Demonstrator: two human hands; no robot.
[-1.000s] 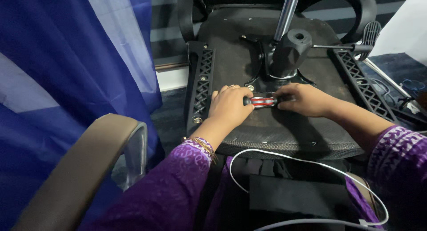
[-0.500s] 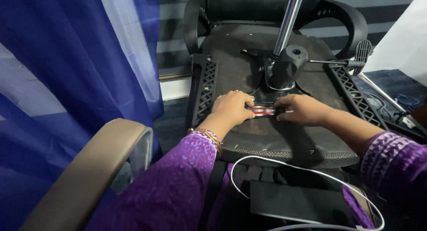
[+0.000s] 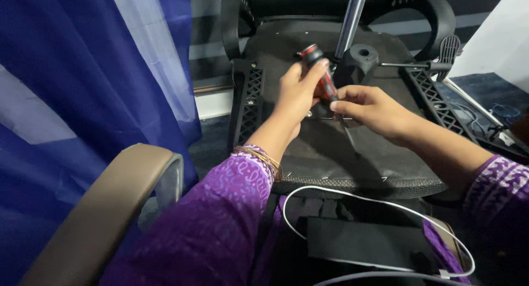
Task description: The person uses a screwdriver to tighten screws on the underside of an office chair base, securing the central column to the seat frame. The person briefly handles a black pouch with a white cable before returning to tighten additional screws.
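An upturned black office chair seat [image 3: 330, 148] lies in front of me, underside up, with its mechanism block [image 3: 358, 63] and chrome gas cylinder [image 3: 352, 16] at the middle. My left hand [image 3: 297, 93] grips the red and black handle of a screwdriver [image 3: 319, 71], raised and tilted above the seat. My right hand [image 3: 369, 109] pinches the screwdriver's lower part near the shaft, whose thin tip points down toward the seat. Both wrists wear purple patterned sleeves.
Black perforated brackets [image 3: 249, 107] run along both sides of the seat, and a lever [image 3: 419, 65] sticks out to the right. A tan chair armrest [image 3: 104, 209] stands at lower left beside a blue curtain [image 3: 82, 71]. A white cable [image 3: 374, 203] loops over a black box [image 3: 369, 242] near me.
The screwdriver, lying flat on the seat under both hands before, has been lifted and tilted upright. My left hand rose with the handle and my right hand shifted to the shaft end.
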